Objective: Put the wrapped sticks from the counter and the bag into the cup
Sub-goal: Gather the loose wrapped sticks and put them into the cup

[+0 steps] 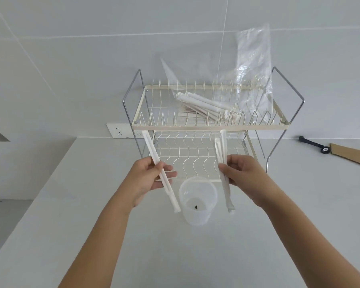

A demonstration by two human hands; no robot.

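Both hands pinch wrapped sticks above the cup (197, 201): left hand (152, 176) 1 stick (161, 173), right hand (240, 173) 2 sticks (222, 163). Light, stiff; mid-length holds suit. More lie bagged (204, 107) on the rack (208, 127).

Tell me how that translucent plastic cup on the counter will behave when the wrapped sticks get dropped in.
The translucent plastic cup looks thin-walled and nearly empty, so it is probably light and may slide if bumped. It is taller than wide; the long wrapped sticks would stick out above its rim and might tip it.
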